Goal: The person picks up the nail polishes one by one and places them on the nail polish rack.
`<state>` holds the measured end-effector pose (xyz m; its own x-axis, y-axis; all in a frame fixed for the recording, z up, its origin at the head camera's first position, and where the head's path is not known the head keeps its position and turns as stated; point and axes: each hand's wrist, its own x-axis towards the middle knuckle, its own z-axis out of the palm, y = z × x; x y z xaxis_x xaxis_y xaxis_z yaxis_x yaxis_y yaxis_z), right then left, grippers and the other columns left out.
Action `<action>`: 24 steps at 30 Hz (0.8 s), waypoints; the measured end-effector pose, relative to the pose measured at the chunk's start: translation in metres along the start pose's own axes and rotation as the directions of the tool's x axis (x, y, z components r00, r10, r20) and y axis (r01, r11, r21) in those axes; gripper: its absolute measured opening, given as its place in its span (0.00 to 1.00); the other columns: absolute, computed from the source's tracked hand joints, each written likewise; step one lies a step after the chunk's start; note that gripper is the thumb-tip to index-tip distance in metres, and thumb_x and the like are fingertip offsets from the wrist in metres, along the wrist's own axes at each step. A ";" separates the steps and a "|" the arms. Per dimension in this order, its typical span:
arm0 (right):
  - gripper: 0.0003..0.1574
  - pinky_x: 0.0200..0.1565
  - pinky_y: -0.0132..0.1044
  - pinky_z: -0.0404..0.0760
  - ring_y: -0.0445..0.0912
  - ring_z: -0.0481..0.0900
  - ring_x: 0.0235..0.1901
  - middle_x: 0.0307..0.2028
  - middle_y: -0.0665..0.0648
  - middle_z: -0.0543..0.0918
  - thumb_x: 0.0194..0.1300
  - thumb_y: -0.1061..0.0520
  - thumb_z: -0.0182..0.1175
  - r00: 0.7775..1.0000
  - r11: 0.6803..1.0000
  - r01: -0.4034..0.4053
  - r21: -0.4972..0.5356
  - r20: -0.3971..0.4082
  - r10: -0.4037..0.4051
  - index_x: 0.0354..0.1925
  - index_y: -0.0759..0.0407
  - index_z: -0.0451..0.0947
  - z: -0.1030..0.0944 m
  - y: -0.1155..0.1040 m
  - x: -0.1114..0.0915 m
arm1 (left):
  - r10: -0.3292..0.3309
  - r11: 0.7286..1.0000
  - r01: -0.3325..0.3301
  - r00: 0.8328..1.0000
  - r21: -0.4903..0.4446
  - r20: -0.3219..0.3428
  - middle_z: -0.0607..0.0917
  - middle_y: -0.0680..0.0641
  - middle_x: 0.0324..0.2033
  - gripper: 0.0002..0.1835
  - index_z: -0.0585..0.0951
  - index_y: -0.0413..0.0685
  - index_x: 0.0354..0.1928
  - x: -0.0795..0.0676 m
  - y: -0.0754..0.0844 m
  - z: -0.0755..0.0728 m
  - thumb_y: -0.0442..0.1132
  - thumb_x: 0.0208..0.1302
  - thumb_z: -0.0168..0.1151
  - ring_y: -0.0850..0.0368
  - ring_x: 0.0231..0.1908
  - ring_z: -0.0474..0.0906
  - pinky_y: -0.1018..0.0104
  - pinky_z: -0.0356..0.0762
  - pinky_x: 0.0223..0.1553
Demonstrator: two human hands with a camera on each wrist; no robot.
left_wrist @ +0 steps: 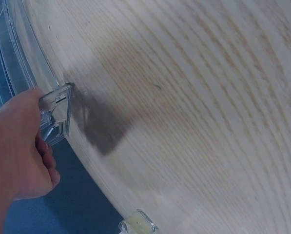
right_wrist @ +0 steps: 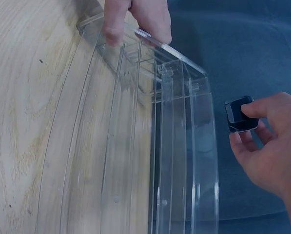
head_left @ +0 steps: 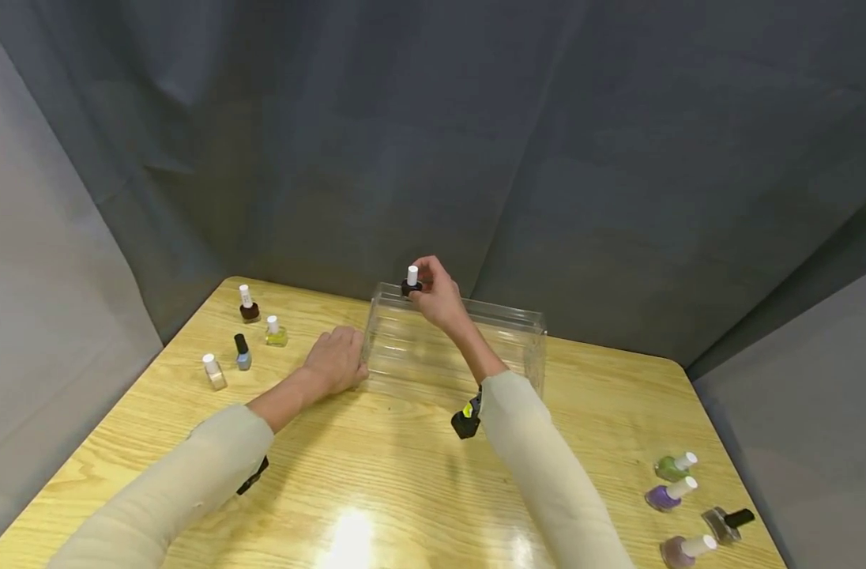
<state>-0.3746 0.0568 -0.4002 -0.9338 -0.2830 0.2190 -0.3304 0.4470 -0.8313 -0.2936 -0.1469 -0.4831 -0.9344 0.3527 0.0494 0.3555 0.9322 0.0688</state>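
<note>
My right hand (head_left: 438, 299) pinches a dark nail polish bottle (head_left: 412, 284) with a white cap, upright, above the back left part of a clear acrylic rack (head_left: 529, 318). In the right wrist view, the thumb and fingers of the right hand (right_wrist: 274, 139) hold the dark square bottle (right_wrist: 241, 114) beside the rack's stepped tiers (right_wrist: 203, 161). My left hand (head_left: 335, 359) grips the rack's left end. The left wrist view shows curled fingers of the left hand (left_wrist: 26, 151) at the clear end panel (left_wrist: 57, 112).
At the table's left stand several polish bottles: a dark one (head_left: 250, 310), a yellow one (head_left: 276, 335), a blue one (head_left: 243, 359) and a pale one (head_left: 216, 378). Green (head_left: 668, 469), purple (head_left: 662, 498), clear-grey (head_left: 721, 525) and mauve (head_left: 676, 552) bottles lie or tilt at right. A grey curtain (head_left: 433, 142) hangs behind.
</note>
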 end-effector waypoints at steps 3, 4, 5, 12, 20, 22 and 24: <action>0.26 0.45 0.45 0.79 0.52 0.80 0.49 0.50 0.59 0.78 0.63 0.71 0.62 1.000 1.000 -0.015 0.001 -0.004 0.015 0.55 0.54 0.69 0.006 0.005 0.004 | -0.001 1.000 0.001 1.000 0.011 0.003 0.72 0.44 0.37 0.16 0.69 0.41 0.43 -0.003 -0.001 0.000 0.47 0.67 0.57 0.47 0.41 0.68 0.54 0.68 0.41; 0.26 0.46 0.45 0.79 0.52 0.80 0.49 0.49 0.59 0.78 0.63 0.71 0.62 1.000 1.000 -0.017 0.000 -0.005 0.017 0.55 0.54 0.69 0.008 0.006 0.006 | -0.003 1.000 0.003 1.000 0.015 0.003 0.71 0.44 0.37 0.16 0.68 0.41 0.42 -0.004 -0.001 0.000 0.47 0.67 0.58 0.48 0.40 0.68 0.54 0.68 0.41; 0.26 0.45 0.45 0.79 0.52 0.80 0.48 0.49 0.59 0.78 0.63 0.71 0.62 1.000 1.000 -0.020 0.002 -0.009 0.020 0.55 0.54 0.69 0.009 0.007 0.007 | -0.004 1.000 0.004 1.000 0.018 -0.002 0.71 0.44 0.37 0.16 0.68 0.41 0.42 -0.005 -0.002 0.000 0.47 0.67 0.58 0.48 0.40 0.68 0.54 0.68 0.41; 0.26 0.46 0.45 0.78 0.51 0.79 0.47 0.49 0.58 0.79 0.63 0.71 0.63 1.000 0.999 -0.029 -0.028 -0.007 0.029 0.54 0.54 0.69 0.019 0.008 0.011 | -0.007 1.000 0.007 1.000 0.003 -0.025 0.71 0.45 0.35 0.14 0.69 0.41 0.40 -0.008 0.000 0.001 0.45 0.65 0.57 0.49 0.38 0.68 0.55 0.69 0.40; 0.26 0.49 0.45 0.76 0.52 0.79 0.46 0.49 0.59 0.79 0.62 0.72 0.62 1.000 0.999 -0.005 -0.049 -0.014 0.005 0.54 0.55 0.69 0.021 0.006 0.015 | -0.008 1.000 0.009 0.999 0.012 -0.035 0.69 0.46 0.34 0.14 0.68 0.42 0.40 -0.004 -0.002 0.004 0.46 0.65 0.56 0.49 0.37 0.67 0.55 0.68 0.39; 0.26 0.50 0.45 0.76 0.51 0.78 0.48 0.50 0.59 0.79 0.62 0.72 0.62 1.000 0.998 -0.012 -0.067 -0.006 0.012 0.54 0.55 0.69 0.021 0.007 0.014 | -0.011 1.000 0.011 0.999 0.004 -0.038 0.69 0.46 0.35 0.13 0.68 0.42 0.40 -0.003 -0.002 0.005 0.45 0.64 0.56 0.49 0.38 0.67 0.55 0.68 0.40; 0.26 0.51 0.45 0.75 0.51 0.78 0.49 0.50 0.58 0.80 0.62 0.72 0.62 1.000 0.996 -0.021 -0.086 0.007 0.021 0.54 0.54 0.69 0.021 0.007 0.014 | -0.007 1.000 0.007 0.999 -0.001 -0.040 0.69 0.46 0.35 0.12 0.68 0.43 0.39 -0.003 -0.003 0.006 0.44 0.64 0.55 0.49 0.38 0.67 0.55 0.68 0.40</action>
<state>-0.3870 0.0382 -0.4141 -0.9396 -0.2795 0.1975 -0.3217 0.5243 -0.7884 -0.2918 -0.1501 -0.4891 -0.9354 0.3423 0.0887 0.3486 0.9346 0.0701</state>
